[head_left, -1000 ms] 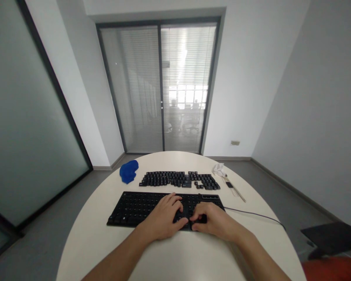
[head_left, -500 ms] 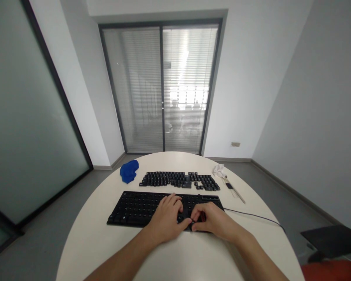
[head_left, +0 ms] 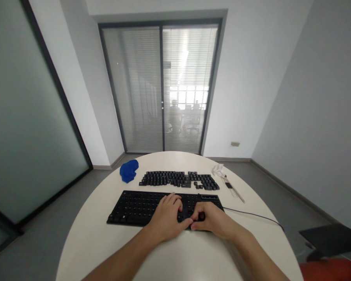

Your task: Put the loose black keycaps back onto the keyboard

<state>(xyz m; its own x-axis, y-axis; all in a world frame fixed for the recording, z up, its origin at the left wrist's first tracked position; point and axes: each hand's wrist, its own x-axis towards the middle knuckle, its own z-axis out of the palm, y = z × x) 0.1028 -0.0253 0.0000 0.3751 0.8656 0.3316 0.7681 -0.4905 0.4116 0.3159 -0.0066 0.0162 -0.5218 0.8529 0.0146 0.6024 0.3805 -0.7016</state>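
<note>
Lying flat on a pale, round bench (head_left: 89, 240), just in front of the person: a long, low keyboard (head_left: 134, 214). Black all over, rectangular, fairly dull in finish. Covered across the left part with even rows of small round studs (head_left: 140, 203), catching faint points of light. Marked near the lower left by one white spot (head_left: 123, 216), and near the upper right corner by a dark panel (head_left: 209, 197) edged with a pale line. Joined at the right end to a thin dark cable (head_left: 253, 213), curving away to the right rim. Hidden in part, from the middle rightwards, by both hands.

Laid over the middle, the left hand (head_left: 168, 218): wide, with fingers loosely bent and thumb stretched well away from them. Bent over the right part, the right hand (head_left: 212, 220): narrow, thumb and forefinger close together beside the left thumb tip. Cannot tell whether pinching anything there.

Ranged behind the keyboard, black keycaps (head_left: 163, 178) in uneven rows, a wider group leftward and a narrower one rightward. Farther left, a flat blue piece (head_left: 129, 171); to the right, a crumpled white wad (head_left: 218, 170) near a thin pale stick (head_left: 238, 194).
</note>
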